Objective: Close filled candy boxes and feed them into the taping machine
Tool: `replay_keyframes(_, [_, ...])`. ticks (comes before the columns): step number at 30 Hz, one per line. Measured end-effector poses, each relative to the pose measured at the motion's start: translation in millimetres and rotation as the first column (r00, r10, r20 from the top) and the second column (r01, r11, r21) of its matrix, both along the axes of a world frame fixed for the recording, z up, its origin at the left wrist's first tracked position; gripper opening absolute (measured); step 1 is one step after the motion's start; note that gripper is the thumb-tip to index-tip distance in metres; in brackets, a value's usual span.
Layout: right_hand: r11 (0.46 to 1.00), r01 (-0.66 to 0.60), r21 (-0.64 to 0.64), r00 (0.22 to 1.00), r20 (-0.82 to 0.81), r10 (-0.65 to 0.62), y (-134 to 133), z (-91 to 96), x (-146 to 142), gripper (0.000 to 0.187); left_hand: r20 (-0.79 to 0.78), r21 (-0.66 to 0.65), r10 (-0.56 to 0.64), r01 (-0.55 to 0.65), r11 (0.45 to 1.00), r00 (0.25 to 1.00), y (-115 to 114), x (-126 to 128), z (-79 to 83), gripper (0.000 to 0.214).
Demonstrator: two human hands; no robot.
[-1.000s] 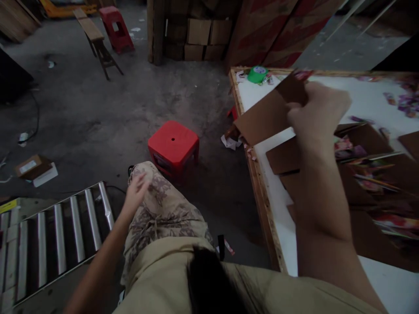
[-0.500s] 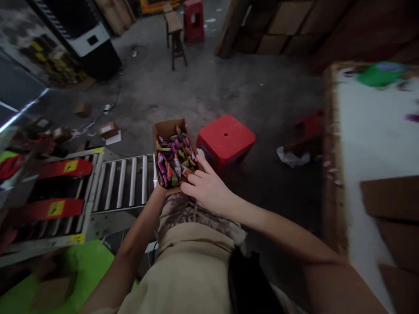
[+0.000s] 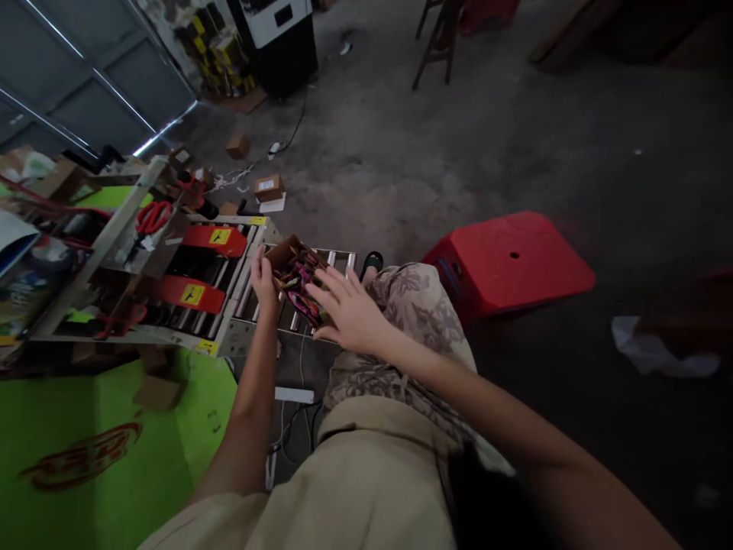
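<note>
In the head view, the packets [image 3: 298,281] could spill should the cardboard box [image 3: 280,250] tip: the left hand [image 3: 264,281] grips one side, while the right hand [image 3: 348,309] is open, fingers spread over the contents; whether it presses them I cannot tell. The box, above the roller conveyor [image 3: 350,262], is brown, open-topped and well filled with small, mostly purple and pink wrappers.

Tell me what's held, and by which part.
The cardboard box: the left hand holds its left side; the right hand is at its right, grip unclear.
</note>
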State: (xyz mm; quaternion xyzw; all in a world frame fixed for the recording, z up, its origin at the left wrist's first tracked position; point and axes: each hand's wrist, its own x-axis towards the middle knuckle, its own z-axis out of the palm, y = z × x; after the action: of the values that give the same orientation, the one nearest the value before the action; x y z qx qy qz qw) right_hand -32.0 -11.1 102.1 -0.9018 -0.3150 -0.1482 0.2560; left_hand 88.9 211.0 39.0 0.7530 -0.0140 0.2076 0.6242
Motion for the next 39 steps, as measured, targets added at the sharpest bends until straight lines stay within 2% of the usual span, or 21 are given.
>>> replay_keyframes(1, [1.0,-0.017,0.009,1.0,-0.023,0.017,11,0.5,0,0.081,0.011,-0.023,0.007,-0.007,1.0,1.0,1,4,1.4,0.067])
replay_keyframes(4, [0.999,-0.047,-0.009,0.989,-0.139,0.046,38,-7.4,19,0.065,0.013,-0.085,0.013,-0.012,0.996,1.0,-4,7,1.2,0.056])
replay_keyframes(8, [0.999,0.022,-0.045,0.944,-0.329,-0.035,53,-32.6,58,0.054,0.007,-0.103,0.023,-0.022,0.994,1.0,-6,3,-5.9,0.044])
replay_keyframes(11, [0.993,0.069,-0.1,0.935,-0.341,-0.1,60,-48.5,68,0.053,-0.014,-0.143,-0.035,0.032,0.989,0.999,4,3,-6.0,0.036])
replay_keyframes(13, [0.989,0.082,-0.122,0.936,-0.33,-0.119,66,-54.2,66,0.053,-0.032,-0.088,-0.128,0.124,0.988,0.991,13,7,-0.4,0.033])
replay_keyframes(16, [0.988,0.112,-0.102,0.94,-0.312,-0.139,72,-57.6,63,0.053,-0.133,0.142,-0.277,0.294,0.945,0.952,24,15,14.6,0.04])
replay_keyframes(19, [0.991,0.129,0.026,0.951,-0.286,-0.117,70,-59.0,66,0.047,-0.243,0.282,-0.309,0.371,0.885,0.92,25,22,29.1,0.047])
replay_keyframes(21, [0.973,0.13,0.19,0.948,-0.312,-0.066,65,-59.5,70,0.04,-0.271,0.328,-0.282,0.364,0.872,0.92,19,26,34.2,0.05])
replay_keyframes(23, [0.911,0.136,0.388,0.939,-0.343,0.006,59,-58.0,72,0.034,-0.27,0.397,-0.24,0.335,0.854,0.932,11,29,34.5,0.049])
replay_keyframes(25, [0.818,0.133,0.56,0.942,-0.328,0.071,52,-52.3,68,0.036,-0.244,0.503,-0.183,0.286,0.816,0.952,0,31,30.6,0.048])
replay_keyframes(27, [0.746,0.109,0.657,0.958,-0.27,0.098,43,-42.7,56,0.037,-0.188,0.625,-0.098,0.196,0.755,0.977,-11,32,24.1,0.043])
replay_keyframes(28, [0.737,0.099,0.669,0.966,-0.242,0.09,38,-37.3,48,0.037,-0.148,0.684,-0.043,0.134,0.717,0.988,-16,32,20.4,0.04])
replay_keyframes(30, [0.779,0.103,0.618,0.977,-0.211,0.039,28,-28.5,30,0.035,-0.067,0.778,0.05,0.021,0.628,0.997,-24,33,13.7,0.032])
replay_keyframes(32, [0.858,0.149,0.492,0.974,-0.224,-0.04,18,-25.5,13,0.033,-0.026,0.829,0.092,-0.03,0.559,0.995,-30,33,9.1,0.029])
replay_keyframes(35, [0.939,0.223,0.263,0.947,-0.289,-0.144,13,-32.4,-3,0.034,-0.041,0.843,0.09,-0.014,0.537,0.995,-33,35,7.8,0.029])
replay_keyframes(39, [0.966,0.254,0.038,0.934,-0.27,-0.235,18,-43.2,-8,0.035,-0.047,0.854,0.068,0.004,0.52,0.997,-40,26,12.9,0.034])
